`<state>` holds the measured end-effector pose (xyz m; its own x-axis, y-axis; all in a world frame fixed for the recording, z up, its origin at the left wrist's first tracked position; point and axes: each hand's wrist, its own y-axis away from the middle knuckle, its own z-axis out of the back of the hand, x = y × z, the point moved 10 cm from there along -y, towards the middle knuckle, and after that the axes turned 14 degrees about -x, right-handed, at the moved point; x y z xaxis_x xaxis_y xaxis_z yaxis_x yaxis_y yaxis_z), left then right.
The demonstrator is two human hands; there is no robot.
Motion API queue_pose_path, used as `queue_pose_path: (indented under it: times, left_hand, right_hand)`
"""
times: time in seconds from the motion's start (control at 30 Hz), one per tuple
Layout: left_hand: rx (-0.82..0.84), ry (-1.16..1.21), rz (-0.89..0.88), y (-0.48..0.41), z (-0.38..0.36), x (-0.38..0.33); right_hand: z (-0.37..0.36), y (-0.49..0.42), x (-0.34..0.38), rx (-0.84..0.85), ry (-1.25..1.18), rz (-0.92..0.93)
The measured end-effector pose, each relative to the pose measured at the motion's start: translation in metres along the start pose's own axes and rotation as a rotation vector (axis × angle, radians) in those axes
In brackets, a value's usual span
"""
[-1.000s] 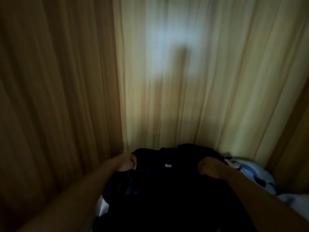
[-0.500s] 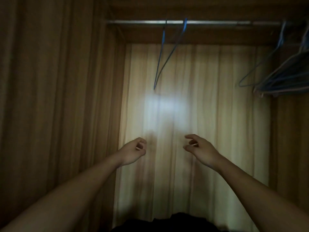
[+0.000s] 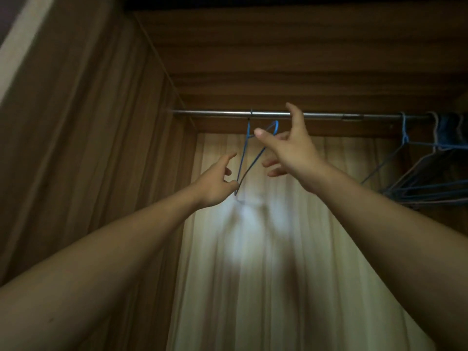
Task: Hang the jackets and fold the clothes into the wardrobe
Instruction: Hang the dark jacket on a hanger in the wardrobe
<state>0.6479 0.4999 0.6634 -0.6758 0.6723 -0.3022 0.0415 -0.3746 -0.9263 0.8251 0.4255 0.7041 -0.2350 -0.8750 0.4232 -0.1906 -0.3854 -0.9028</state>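
Observation: both of your arms are raised into the brown wood-grain wardrobe (image 3: pixel 106 153). The target is the lone blue wire hanger (image 3: pixel 242 159) at 12 o'clock, hooked on the horizontal silver metal rod (image 3: pixel 215 113). It hangs turned nearly edge-on, so it reads as a narrow triangle. Your left hand (image 3: pixel 216 182) sits at 7 o'clock of the hanger with the forefinger extended and the other fingers loosely curled. Its thumb is right at the wire's lowest corner, but I cannot tell whether it pinches the wire or only touches it. Judgement: it is placed low to stop the frame swinging. Your right hand (image 3: pixel 291 150) is at 2 o'clock of the hanger, fingers spread and holding nothing. One finger crosses in front of the rod and the thumb is near the upper wire, probably so it can lift the hook clear. A cluster of spare wire hangers (image 3: pixel 417 188), blue and pale, hangs well apart at 3 o'clock on the same rod. The pale streaked back panel (image 3: pixel 253 274) carries a bright patch and hand shadows. No jacket or other clothes show in this view. Step in hand, judged: fetching a hanger, with no hanging done yet.
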Motion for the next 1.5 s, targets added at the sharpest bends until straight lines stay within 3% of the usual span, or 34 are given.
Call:
queue_pose_path:
  times: [0.33, 0.67, 0.8, 0.93, 1.13, 1.37, 1.5]
  left_hand:
    - [-0.033, -0.012, -0.022, -0.007, 0.013, 0.008]
    - [-0.016, -0.061, 0.048, 0.007, 0.021, 0.049]
    - [0.016, -0.049, 0.151, 0.026, 0.002, 0.083]
    - [0.087, 0.039, 0.367, 0.062, -0.035, 0.121]
    - [0.327, -0.07, 0.525, 0.144, -0.098, 0.16]
    - [0.357, 0.113, 0.715, 0.231, -0.143, 0.171]
    - [0.326, 0.036, 0.752, 0.256, -0.148, 0.171]
  right_hand:
    - [-0.009, -0.043, 0.013, -0.215, 0.099, -0.048]
    - [-0.021, -0.058, -0.021, -0.113, 0.208, -0.12]
    - [-0.012, -0.029, -0.069, -0.012, 0.199, -0.216]
    - [0.003, 0.02, -0.113, 0.122, 0.147, -0.303]
    - [0.038, 0.106, -0.181, 0.3, 0.022, -0.472]
    - [0.08, 0.188, -0.281, 0.287, -0.098, -0.766]
    - [0.091, 0.227, -0.311, 0.252, -0.132, -0.865]
